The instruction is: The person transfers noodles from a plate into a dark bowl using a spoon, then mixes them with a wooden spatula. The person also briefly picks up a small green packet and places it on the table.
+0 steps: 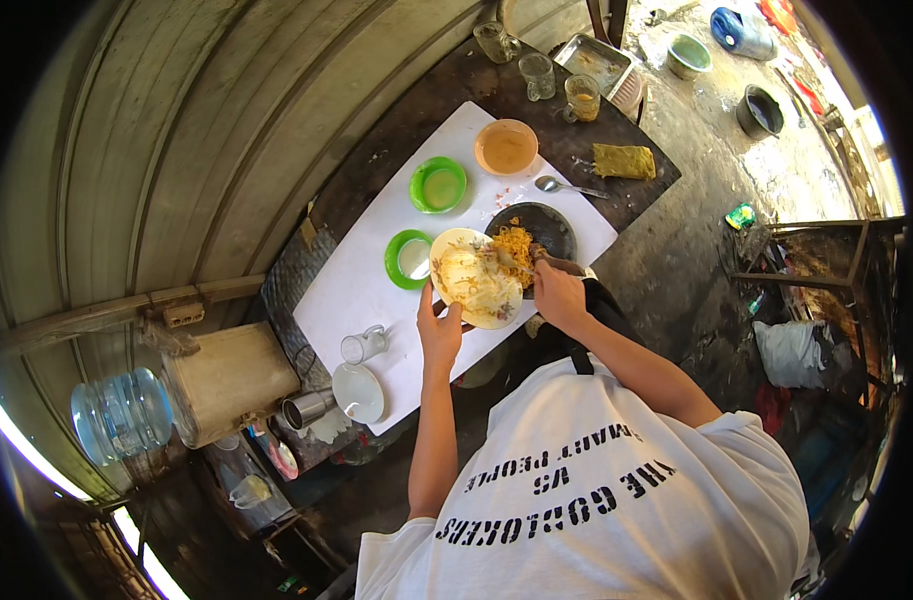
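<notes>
My left hand (440, 330) grips the near rim of a floral plate (471, 289), which is tilted and smeared with yellow-orange food residue. Orange noodles (518, 244) lie at the plate's right edge, over a dark round pan or mortar (558, 229). In my right hand (560, 296) is a utensil, probably a spoon (513, 262), its head blurred against the plate and noodles. Beyond the plate stand a green bowl with white contents (414, 259), a green bowl of pale liquid (437, 185) and an orange bowl of brownish liquid (506, 147).
A metal spoon (570, 187) lies on the white table surface (351, 277). Nearer left are a glass mug (364, 345) and a white saucer (358, 394). Three glass mugs, one of them (582, 97) partly filled, and a yellow folded item (624, 161) occupy the dark tabletop.
</notes>
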Demonstrator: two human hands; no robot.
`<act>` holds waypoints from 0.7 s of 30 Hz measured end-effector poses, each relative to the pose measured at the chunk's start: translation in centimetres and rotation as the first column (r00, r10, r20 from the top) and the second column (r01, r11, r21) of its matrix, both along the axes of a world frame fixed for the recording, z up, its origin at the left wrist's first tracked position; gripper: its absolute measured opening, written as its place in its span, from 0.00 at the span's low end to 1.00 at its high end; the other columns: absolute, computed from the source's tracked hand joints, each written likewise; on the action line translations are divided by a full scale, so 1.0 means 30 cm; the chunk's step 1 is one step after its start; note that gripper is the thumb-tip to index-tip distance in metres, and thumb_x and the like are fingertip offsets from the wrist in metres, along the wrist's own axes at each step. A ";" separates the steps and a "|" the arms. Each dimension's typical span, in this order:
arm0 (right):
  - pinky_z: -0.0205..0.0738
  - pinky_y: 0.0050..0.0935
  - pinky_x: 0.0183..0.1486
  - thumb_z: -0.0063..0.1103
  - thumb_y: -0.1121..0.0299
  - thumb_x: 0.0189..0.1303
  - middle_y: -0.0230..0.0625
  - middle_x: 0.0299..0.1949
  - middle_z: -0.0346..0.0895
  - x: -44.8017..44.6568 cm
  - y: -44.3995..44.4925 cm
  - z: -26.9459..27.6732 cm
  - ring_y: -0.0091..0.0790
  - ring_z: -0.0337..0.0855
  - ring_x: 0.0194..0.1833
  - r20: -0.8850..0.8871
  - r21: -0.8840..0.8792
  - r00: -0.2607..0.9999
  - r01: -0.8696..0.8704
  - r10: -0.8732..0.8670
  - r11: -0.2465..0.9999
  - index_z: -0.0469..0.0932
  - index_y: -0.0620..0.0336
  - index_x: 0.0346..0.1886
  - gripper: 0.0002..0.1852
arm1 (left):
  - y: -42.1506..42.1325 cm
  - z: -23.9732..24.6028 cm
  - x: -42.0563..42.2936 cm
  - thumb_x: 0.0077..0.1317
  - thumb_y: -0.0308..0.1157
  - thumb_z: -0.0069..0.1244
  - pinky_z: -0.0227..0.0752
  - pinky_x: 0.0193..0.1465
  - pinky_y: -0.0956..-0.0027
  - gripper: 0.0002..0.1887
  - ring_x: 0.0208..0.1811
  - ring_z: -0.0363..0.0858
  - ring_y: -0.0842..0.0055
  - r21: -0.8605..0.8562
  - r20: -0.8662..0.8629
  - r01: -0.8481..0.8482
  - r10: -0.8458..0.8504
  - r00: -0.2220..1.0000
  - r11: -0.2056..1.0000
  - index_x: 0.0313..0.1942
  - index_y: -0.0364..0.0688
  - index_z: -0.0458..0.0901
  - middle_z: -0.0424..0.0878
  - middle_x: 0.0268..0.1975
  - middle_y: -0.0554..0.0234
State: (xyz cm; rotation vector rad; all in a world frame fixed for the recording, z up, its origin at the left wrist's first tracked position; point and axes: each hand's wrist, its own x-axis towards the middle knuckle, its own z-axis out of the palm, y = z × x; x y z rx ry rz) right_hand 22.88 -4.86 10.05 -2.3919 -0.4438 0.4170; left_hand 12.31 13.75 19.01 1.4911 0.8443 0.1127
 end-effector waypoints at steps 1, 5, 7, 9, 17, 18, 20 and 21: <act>0.77 0.57 0.38 0.52 0.66 0.72 0.49 0.31 0.84 0.000 -0.003 -0.001 0.57 0.86 0.35 0.034 0.080 0.999 -0.029 0.026 0.996 0.73 0.59 0.41 0.07 | 0.001 -0.001 -0.005 0.71 0.21 0.45 0.93 0.42 0.58 0.38 0.45 0.91 0.61 0.015 0.014 0.011 -0.011 1.000 1.000 0.81 0.42 0.54 0.84 0.56 0.40; 0.77 0.56 0.39 0.53 0.66 0.72 0.50 0.34 0.84 -0.026 0.068 0.007 0.56 0.86 0.36 0.101 0.209 0.995 -0.044 0.024 0.977 0.73 0.59 0.41 0.07 | -0.005 -0.008 -0.009 0.69 0.19 0.47 0.93 0.42 0.60 0.38 0.47 0.90 0.62 -0.030 0.024 0.005 -0.004 1.000 1.000 0.80 0.40 0.56 0.81 0.58 0.39; 0.77 0.56 0.39 0.53 0.66 0.72 0.50 0.35 0.84 -0.026 0.083 0.008 0.56 0.86 0.37 0.096 0.246 0.987 -0.146 0.126 0.958 0.74 0.60 0.41 0.07 | -0.007 -0.006 -0.008 0.69 0.20 0.46 0.93 0.41 0.61 0.38 0.47 0.91 0.62 -0.026 0.025 0.003 -0.002 1.000 1.000 0.80 0.40 0.56 0.82 0.58 0.39; 0.78 0.54 0.40 0.53 0.67 0.72 0.49 0.35 0.85 -0.017 0.076 0.006 0.55 0.87 0.37 0.078 0.116 0.996 -0.045 0.036 0.992 0.75 0.60 0.42 0.07 | 0.000 0.001 -0.007 0.69 0.20 0.46 0.93 0.42 0.61 0.38 0.47 0.91 0.62 -0.008 0.021 -0.002 0.002 1.000 1.000 0.80 0.40 0.56 0.81 0.58 0.39; 0.77 0.55 0.39 0.53 0.66 0.72 0.49 0.34 0.84 -0.026 0.019 0.002 0.55 0.86 0.36 0.144 0.183 0.987 0.039 -0.066 0.982 0.75 0.60 0.40 0.07 | 0.031 -0.006 -0.014 0.69 0.19 0.47 0.93 0.41 0.60 0.38 0.47 0.91 0.61 -0.050 0.039 0.019 -0.017 0.999 0.999 0.80 0.41 0.57 0.81 0.59 0.38; 0.77 0.55 0.39 0.53 0.66 0.72 0.49 0.33 0.84 -0.037 0.033 0.005 0.56 0.86 0.36 0.134 0.184 0.990 0.009 -0.035 0.983 0.74 0.60 0.40 0.07 | 0.028 -0.012 -0.014 0.69 0.19 0.47 0.93 0.42 0.60 0.38 0.47 0.91 0.61 -0.050 0.046 0.020 -0.018 0.999 0.999 0.80 0.41 0.57 0.81 0.59 0.38; 0.77 0.57 0.39 0.54 0.66 0.72 0.49 0.32 0.84 -0.047 0.040 0.007 0.57 0.86 0.36 0.136 0.230 0.990 -0.061 0.030 0.971 0.74 0.59 0.40 0.07 | 0.027 -0.022 -0.018 0.69 0.18 0.47 0.94 0.42 0.59 0.38 0.48 0.90 0.60 -0.051 0.046 0.018 -0.015 0.999 0.999 0.79 0.41 0.57 0.80 0.60 0.38; 0.77 0.57 0.40 0.54 0.66 0.72 0.49 0.32 0.84 -0.048 0.038 0.006 0.57 0.86 0.36 0.092 0.131 0.994 0.039 -0.052 0.991 0.75 0.59 0.40 0.07 | 0.028 -0.024 -0.023 0.69 0.18 0.47 0.94 0.42 0.59 0.38 0.48 0.90 0.59 -0.052 0.043 0.014 -0.012 0.999 0.999 0.79 0.41 0.57 0.80 0.60 0.38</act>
